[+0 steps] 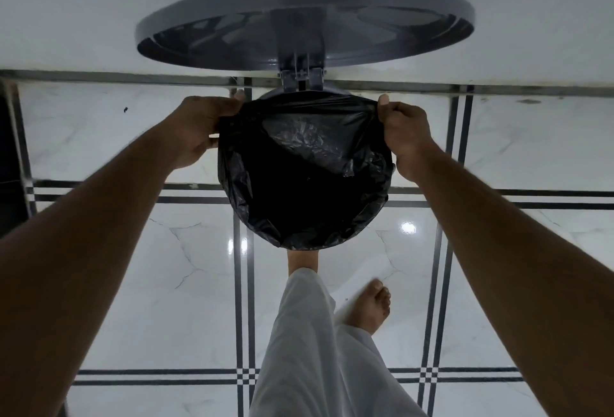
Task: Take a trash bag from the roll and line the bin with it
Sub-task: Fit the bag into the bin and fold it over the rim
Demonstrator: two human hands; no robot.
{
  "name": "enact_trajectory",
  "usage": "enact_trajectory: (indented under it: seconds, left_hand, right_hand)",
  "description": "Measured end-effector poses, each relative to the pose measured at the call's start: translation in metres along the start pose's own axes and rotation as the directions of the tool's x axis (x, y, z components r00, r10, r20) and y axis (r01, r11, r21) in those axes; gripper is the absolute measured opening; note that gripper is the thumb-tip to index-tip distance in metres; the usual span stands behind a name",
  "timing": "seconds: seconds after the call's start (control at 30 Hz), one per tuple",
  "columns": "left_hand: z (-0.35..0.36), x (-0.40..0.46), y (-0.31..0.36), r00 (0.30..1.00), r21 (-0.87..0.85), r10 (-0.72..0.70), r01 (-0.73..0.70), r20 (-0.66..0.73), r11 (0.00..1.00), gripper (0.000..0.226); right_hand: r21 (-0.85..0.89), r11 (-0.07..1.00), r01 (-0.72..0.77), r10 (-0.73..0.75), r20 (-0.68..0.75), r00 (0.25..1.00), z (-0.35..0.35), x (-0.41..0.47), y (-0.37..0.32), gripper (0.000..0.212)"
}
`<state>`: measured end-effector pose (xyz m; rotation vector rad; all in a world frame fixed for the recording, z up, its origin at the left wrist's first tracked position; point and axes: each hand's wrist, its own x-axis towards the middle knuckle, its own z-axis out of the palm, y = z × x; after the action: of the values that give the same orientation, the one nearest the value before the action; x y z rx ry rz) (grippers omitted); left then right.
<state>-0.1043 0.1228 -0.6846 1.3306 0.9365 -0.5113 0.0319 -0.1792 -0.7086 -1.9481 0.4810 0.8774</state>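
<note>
A black trash bag (pixel 305 164) is spread open over the round mouth of a grey pedal bin, seen from straight above. Its edge is folded over the near and side parts of the rim. My left hand (pixel 202 131) pinches the bag's edge at the far left of the rim. My right hand (pixel 403 132) pinches it at the far right. The bin's grey lid (pixel 305 18) stands raised behind, held by its hinge (pixel 300 76). One bare foot (pixel 304 259) is tucked under the bin's near edge. The roll is not in view.
The bin stands on a glossy white marble floor (pixel 166 300) with black inlay lines, close to a white wall (pixel 66 11). My other bare foot (pixel 370 307) and white trouser leg (pixel 305 350) are just below the bin. A dark object (pixel 10 167) sits at the left edge.
</note>
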Motion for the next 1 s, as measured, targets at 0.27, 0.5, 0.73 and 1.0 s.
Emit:
enact_trajectory:
  seconds: [0.27,0.5,0.73,1.0]
  left_hand:
    - [0.02,0.014,0.006,0.951,0.557,0.229,-0.077,-0.209,0.827,0.056]
    - [0.02,0.027,0.001,0.912,0.411,0.25,-0.101,-0.326,0.906,0.06]
    - [0.021,0.033,0.003,0.966,0.18,0.102,-0.059,-0.238,0.982,0.047]
    - [0.028,0.041,0.008,0.99,0.082,-0.062,0.073,-0.125,0.994,0.034]
  right_hand:
    - [0.04,0.999,0.002,-0.005,0.065,0.998,-0.004,0.0,-0.006,0.043]
    - [-0.1,0.977,0.189,-0.182,0.079,0.98,-0.008,0.001,-0.013,0.036]
    - [0.065,0.998,-0.026,0.024,0.034,0.999,0.003,0.007,-0.013,0.032]
    - [0.057,0.959,-0.277,0.27,0.1,0.957,0.007,0.027,-0.016,0.046]
